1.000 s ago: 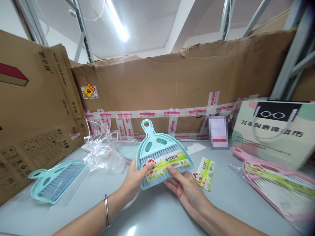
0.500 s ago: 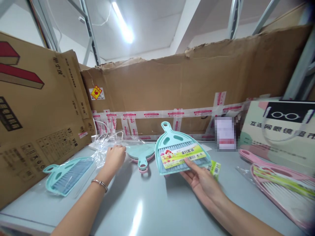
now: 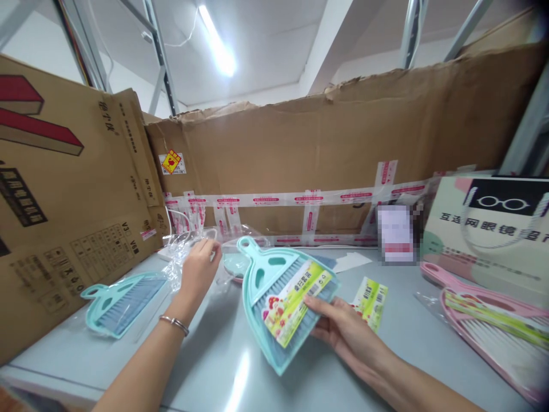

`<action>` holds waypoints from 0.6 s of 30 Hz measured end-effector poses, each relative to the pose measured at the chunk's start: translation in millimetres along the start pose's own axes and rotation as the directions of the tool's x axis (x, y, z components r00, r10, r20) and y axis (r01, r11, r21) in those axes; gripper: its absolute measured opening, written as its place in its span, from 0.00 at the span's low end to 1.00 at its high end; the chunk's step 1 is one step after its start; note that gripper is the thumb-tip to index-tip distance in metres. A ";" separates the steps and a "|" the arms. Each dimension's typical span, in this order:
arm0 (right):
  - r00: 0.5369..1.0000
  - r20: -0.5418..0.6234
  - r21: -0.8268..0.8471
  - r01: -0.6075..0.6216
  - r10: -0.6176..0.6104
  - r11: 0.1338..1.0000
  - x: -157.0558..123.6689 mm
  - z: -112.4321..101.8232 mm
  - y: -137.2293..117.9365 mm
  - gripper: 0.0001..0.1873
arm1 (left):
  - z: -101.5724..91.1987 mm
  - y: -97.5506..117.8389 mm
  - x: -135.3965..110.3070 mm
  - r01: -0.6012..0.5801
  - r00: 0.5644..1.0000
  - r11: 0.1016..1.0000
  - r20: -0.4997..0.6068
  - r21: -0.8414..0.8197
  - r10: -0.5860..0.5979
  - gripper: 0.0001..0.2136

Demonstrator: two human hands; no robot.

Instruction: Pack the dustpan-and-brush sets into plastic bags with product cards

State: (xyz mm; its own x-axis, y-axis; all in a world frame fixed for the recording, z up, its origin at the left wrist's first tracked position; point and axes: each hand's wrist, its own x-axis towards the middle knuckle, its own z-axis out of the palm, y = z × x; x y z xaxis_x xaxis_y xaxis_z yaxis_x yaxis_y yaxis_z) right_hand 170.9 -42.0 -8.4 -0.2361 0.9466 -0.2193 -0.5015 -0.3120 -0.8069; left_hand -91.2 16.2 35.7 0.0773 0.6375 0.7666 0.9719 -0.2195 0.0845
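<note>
My right hand [image 3: 343,320] is closed on the lower right edge of a mint-green dustpan and brush set [image 3: 274,266]. The thumb presses on its printed label card [image 3: 295,303], over the blue bristles. The set is tilted above the table, its handle loop up and to the left. My left hand [image 3: 201,266] is raised near the back, fingers pinched on a clear plastic bag [image 3: 225,280]. Behind the held set, another mint dustpan [image 3: 235,264] with a pink one under it is partly hidden.
A bagged mint dustpan set [image 3: 124,303] lies left, a pink set [image 3: 493,315] right. A loose label card [image 3: 373,303] and white paper [image 3: 351,261] lie on the grey table [image 3: 206,372]. Cardboard boxes [image 3: 274,143] wall the back and left; a paper bag [image 3: 506,229] stands right.
My right hand has brought the mint set left and lower, turning it so that its handle leans left. The loose label card is now uncovered. My left hand has barely moved.
</note>
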 end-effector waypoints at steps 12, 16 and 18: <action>0.995 -0.103 0.118 0.016 -0.003 0.993 6.7 -2.4 1.7 0.14 | 1.1 52.6 -21.5 -0.247 0.968 0.860 -0.072 -0.446 0.240 0.07; 0.996 -0.093 0.112 0.007 0.003 0.994 7.2 -2.3 -0.4 0.16 | -0.5 53.4 -20.7 -0.181 0.979 0.807 -0.028 -0.562 0.200 0.07; 0.999 -0.051 0.073 -0.012 0.015 0.997 6.1 -1.2 1.6 0.16 | 0.4 54.5 -21.7 -0.208 0.969 0.778 -0.016 -0.593 0.247 0.07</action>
State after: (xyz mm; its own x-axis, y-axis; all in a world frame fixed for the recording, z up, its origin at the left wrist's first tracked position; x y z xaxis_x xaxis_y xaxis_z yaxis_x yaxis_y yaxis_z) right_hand 169.7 -36.7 -11.6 -0.2014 0.9446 -0.2591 -0.5584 -0.3280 -0.7619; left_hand -39.8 -9.3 23.4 0.3115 0.5518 0.7736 0.6086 -0.7411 0.2836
